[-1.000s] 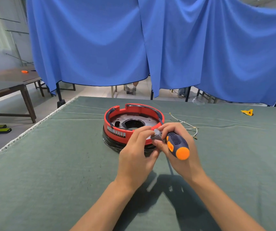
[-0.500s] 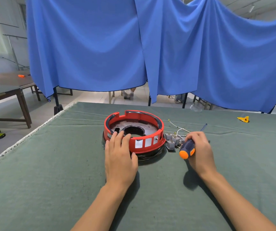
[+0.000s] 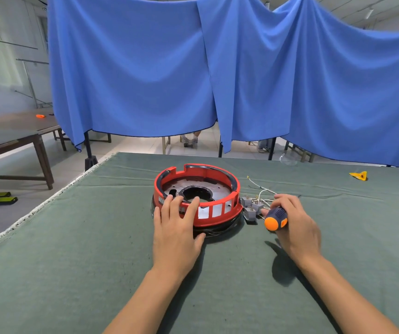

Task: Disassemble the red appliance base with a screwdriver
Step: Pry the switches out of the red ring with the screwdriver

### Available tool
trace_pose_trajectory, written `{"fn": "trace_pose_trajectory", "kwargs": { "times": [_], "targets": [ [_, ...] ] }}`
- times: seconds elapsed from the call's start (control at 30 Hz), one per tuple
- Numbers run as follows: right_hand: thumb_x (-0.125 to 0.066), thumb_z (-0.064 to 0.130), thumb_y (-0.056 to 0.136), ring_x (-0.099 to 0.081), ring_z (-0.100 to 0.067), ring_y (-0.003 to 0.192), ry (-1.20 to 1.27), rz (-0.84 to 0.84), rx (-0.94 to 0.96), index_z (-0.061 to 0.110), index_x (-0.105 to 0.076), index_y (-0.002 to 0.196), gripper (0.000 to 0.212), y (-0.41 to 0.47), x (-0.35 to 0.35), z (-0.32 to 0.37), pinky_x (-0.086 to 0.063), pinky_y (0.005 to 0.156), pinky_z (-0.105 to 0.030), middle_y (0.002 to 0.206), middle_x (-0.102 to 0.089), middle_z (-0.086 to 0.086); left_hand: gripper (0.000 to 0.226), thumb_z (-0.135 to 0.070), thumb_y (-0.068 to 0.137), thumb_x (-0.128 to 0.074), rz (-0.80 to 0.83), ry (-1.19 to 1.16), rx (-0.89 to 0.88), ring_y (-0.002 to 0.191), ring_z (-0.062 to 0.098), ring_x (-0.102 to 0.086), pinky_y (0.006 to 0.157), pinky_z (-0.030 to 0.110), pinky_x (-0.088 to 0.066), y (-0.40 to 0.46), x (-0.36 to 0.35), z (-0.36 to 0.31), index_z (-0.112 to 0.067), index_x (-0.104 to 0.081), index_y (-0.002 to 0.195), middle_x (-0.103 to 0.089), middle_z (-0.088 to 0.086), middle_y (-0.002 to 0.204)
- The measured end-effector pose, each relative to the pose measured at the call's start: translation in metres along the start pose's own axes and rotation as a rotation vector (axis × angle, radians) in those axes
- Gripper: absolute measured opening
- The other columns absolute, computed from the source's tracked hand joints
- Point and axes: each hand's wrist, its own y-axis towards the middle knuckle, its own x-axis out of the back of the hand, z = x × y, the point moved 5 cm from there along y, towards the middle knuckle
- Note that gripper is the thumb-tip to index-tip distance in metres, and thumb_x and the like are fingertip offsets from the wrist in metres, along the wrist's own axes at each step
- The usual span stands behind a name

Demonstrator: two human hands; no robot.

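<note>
The round red appliance base (image 3: pixel 217 214) sits on the green cloth of the table, with a black ring underneath and a grey metal plate with a central hole inside. My left hand (image 3: pixel 176 227) rests on its near left rim, fingers straight over the edge. My right hand (image 3: pixel 294 227) grips the screwdriver (image 3: pixel 275 218) by its dark blue and orange handle, just right of the base; the shaft is hidden behind the hand. A cluster of small grey switch parts (image 3: pixel 250 207) with white wires (image 3: pixel 261 189) lies between the base and the screwdriver.
A small yellow piece (image 3: pixel 359 175) lies on the green table cloth (image 3: pixel 97 249) far right. The table's left edge runs diagonally. Blue curtains (image 3: pixel 217 68) hang behind the table. A brown table (image 3: pixel 13 136) stands at the left.
Both hands left the small grey part in front of the base. The left hand went onto the base rim; the right hand moved right with the screwdriver. The grey parts now lie beside the base.
</note>
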Motion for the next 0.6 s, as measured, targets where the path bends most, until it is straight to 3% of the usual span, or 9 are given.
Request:
{"fn": "trace_pose_trajectory", "kwargs": {
  "times": [0.13,0.23,0.33,0.43,0.53,0.6],
  "targets": [
    [-0.082,0.028,0.074,-0.057,-0.020,0.069,-0.009,-0.091,0.075,0.030,-0.059,0.087,0.027,-0.004,0.012,0.020,-0.032,0.046,-0.021,0.102,-0.053,0.011,0.073,-0.043,0.074,-0.071,0.029,0.119,-0.047,0.138,0.029,-0.019,0.117,0.046,-0.008,0.008,-0.005,0.002,-0.027,-0.037,0.137,-0.034,0.007,0.137],
    [-0.081,0.015,0.074,-0.056,-0.022,0.070,0.047,-0.093,-0.011,0.024,-0.063,0.088,0.024,-0.009,0.012,0.015,-0.034,0.048,-0.024,0.098,-0.053,0.006,0.069,-0.041,0.067,-0.079,-0.011,0.072,-0.057,0.131,0.030,-0.034,0.116,0.046,-0.011,0.014,-0.004,0.001,-0.018,-0.050,0.125,-0.047,0.007,0.122],
    [-0.077,0.005,0.074,-0.057,-0.026,0.078,0.126,-0.060,-0.119,0.021,-0.064,0.087,0.025,-0.013,0.011,0.003,-0.041,0.054,-0.031,0.098,-0.053,0.003,0.061,-0.038,0.057,-0.086,-0.133,-0.048,-0.029,0.105,0.030,-0.054,0.111,0.053,-0.021,0.015,0.004,0.002,-0.011,-0.060,0.104,-0.056,0.007,0.101],
    [-0.072,0.001,0.076,-0.057,-0.027,0.076,0.173,-0.066,-0.184,0.021,-0.062,0.086,0.024,-0.012,0.010,-0.003,-0.038,0.055,-0.030,0.098,-0.052,0.002,0.060,-0.037,0.053,-0.089,-0.330,-0.197,-0.023,0.090,0.025,-0.054,0.100,0.058,-0.034,0.013,0.019,0.001,-0.007,-0.059,0.095,-0.057,0.007,0.090],
    [-0.072,0.002,0.079,-0.055,-0.024,0.074,0.196,-0.072,-0.198,0.022,-0.061,0.085,0.023,-0.010,0.007,-0.002,-0.037,0.055,-0.029,0.097,-0.051,0.003,0.056,-0.043,0.062,-0.082,-0.406,-0.549,0.152,0.087,0.016,-0.047,0.088,0.038,-0.042,0.012,0.032,0.010,-0.017,-0.049,0.098,-0.053,-0.001,0.093],
    [-0.072,0.003,0.080,-0.055,-0.022,0.074,0.228,-0.084,-0.198,0.022,-0.061,0.084,0.023,-0.009,0.007,0.000,-0.036,0.054,-0.028,0.095,-0.050,0.006,0.049,-0.055,0.068,-0.069,-0.424,-0.791,0.296,0.078,0.006,-0.051,0.072,0.025,-0.042,0.013,0.037,0.016,-0.026,-0.042,0.096,-0.052,-0.004,0.087]
  ]
}}
